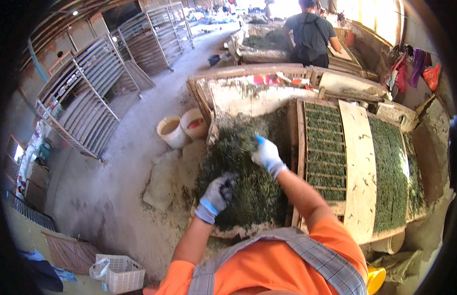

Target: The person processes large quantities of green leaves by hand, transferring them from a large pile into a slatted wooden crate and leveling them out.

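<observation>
Both hands wear gloves and are over a heap of dark green, stringy plant material (253,201) in a walled bin. My left hand (217,195), in a grey glove with darker fingertips, is at the heap's left side. Its fingers curl inward, and what they hold, if anything, is hidden. Farther forward and to the right, my right hand (268,156) wears a white glove with blue on a fingertip. Its fingers close on a loose clump of green strands (248,143), partly smeared by motion.
To the right lie a slatted wooden frame (327,139) filled with green material, a pale board (359,167) and another green bed (388,172). Two buckets (172,133) stand left of the bin. A plastic crate (124,273) is at lower left. Ahead, another person (309,37) works.
</observation>
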A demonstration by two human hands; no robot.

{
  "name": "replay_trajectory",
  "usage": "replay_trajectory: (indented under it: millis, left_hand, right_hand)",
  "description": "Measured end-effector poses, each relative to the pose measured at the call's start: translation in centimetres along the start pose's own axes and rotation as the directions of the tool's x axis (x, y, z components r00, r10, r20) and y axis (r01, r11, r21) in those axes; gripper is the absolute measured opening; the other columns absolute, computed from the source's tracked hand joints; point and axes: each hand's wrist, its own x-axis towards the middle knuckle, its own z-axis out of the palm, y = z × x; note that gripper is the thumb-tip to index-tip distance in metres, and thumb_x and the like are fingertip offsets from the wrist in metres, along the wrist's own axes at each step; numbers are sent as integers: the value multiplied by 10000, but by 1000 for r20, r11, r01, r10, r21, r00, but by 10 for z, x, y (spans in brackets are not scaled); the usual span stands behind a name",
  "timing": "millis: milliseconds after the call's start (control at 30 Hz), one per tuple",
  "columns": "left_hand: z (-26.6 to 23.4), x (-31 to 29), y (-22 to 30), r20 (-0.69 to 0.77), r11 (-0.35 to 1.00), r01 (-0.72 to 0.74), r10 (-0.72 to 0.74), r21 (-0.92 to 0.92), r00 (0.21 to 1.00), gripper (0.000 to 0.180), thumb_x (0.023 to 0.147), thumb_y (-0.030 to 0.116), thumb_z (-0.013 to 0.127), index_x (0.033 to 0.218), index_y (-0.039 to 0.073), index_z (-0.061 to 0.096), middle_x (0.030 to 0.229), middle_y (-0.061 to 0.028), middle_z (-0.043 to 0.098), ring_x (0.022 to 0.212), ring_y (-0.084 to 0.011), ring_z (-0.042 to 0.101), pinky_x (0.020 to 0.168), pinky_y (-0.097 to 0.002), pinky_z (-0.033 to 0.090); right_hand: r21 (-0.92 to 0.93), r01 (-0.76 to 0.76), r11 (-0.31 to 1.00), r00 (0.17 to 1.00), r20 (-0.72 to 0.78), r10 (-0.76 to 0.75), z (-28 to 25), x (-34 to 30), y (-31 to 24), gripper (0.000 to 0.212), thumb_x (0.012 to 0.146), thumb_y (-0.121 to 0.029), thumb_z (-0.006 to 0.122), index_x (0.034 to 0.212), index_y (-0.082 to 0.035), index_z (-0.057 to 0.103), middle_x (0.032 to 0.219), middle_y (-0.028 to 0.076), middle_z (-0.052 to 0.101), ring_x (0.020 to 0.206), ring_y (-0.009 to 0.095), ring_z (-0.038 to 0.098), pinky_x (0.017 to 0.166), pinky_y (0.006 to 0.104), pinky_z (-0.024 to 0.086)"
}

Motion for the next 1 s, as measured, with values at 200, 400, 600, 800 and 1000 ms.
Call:
replay_trajectory:
  millis: [200, 400, 600, 800, 1000]
  left_hand:
    - [6, -14, 55, 154, 962, -265, 252, 70, 956, 419, 974, 197, 498, 1364, 42, 482, 1241, -102, 610, 1007, -164, 603, 870, -295, 500]
    - [96, -25, 125, 669, 739, -669, 460, 75, 584, 509, 952, 128, 521, 1428, 54, 357, 1356, -143, 504, 1208, -239, 533, 1036, -370, 442]
    - [132, 14, 43, 376, 984, -179, 167, -3, 911, 293, 916, 197, 570, 1189, 89, 576, 1034, -93, 652, 928, -189, 637, 807, -347, 536]
    - [60, 57, -19, -108, 975, -70, 95, 209, 990, 169, 947, 153, 467, 1009, 98, 614, 824, -16, 629, 634, -110, 531, 514, -255, 420]
    - [35, 25, -4, -126, 994, -92, 99, 59, 987, 150, 933, 170, 548, 1020, 78, 628, 762, 14, 625, 535, -59, 474, 486, -208, 409]
  right_hand:
    - [-223, 198, 954, 979, -7, -205, -122, -4, -104, 447, 736, -146, 637, 1182, -113, 626, 863, 163, 700, 801, 289, 692, 729, 375, 563]
    - [-662, 474, 581, 793, 34, -608, -193, 32, -204, 183, 689, -182, 571, 681, -48, 695, 665, 220, 650, 614, 355, 664, 624, 436, 551]
    - [-456, 377, 806, 921, 90, -380, -138, 41, -165, 278, 777, -291, 594, 794, -41, 715, 758, 218, 683, 696, 327, 694, 679, 405, 566]
    - [4, 337, 942, 924, 189, -331, 12, -27, 4, 282, 846, -81, 526, 1095, -98, 657, 1020, 139, 692, 921, 296, 664, 817, 385, 538]
    - [-226, 428, 875, 847, 437, -302, 53, -158, 39, 719, 651, -260, 732, 1325, -103, 536, 1259, 138, 602, 1203, 282, 550, 1035, 401, 423]
